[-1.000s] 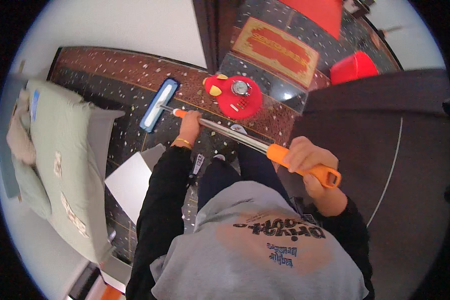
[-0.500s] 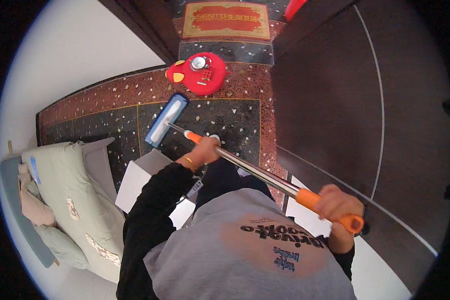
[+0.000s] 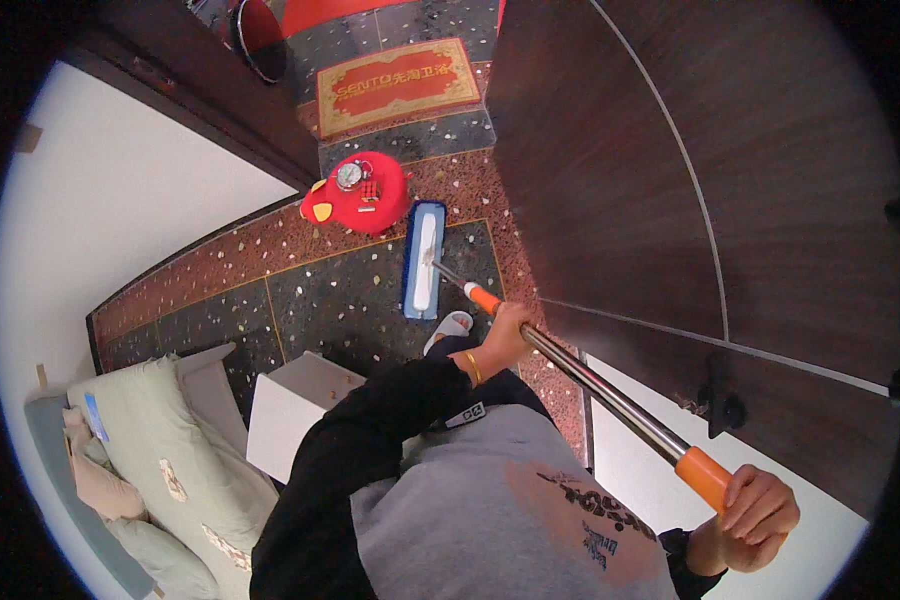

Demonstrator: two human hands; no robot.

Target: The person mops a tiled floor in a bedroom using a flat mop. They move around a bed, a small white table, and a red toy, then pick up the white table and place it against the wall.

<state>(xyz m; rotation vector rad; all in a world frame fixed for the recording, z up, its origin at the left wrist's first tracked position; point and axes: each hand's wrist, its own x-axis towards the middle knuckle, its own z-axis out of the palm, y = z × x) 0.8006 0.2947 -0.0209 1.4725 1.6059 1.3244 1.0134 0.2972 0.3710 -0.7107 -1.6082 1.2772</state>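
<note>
Left grip is found closed around the mop, fingers wrapped on the pole next to its orange collar. Right grip is likewise closed, fingers folded over the orange handle at the upper end.

Mop condition: bright steel pole, shiny and straight, slanting across the body from the right grip down to the head. Mop head is long and narrow, with a white strip along the middle, a light blue border and a dark blue fringe along the edge. Its location is the dark speckled floor, just beside the red stool and in front of the person's pale slipper.

Containers: one white cabinet, boxy, with small brownish knobs, standing beside the bed; its contents are hidden. By the dark door frame is a red round item with a dark rim, partly cut off; whether it is a container cannot be told.

Stool, round with yellow parts at one side, carries a silver clock, a red cube and a small pale stick.
</note>
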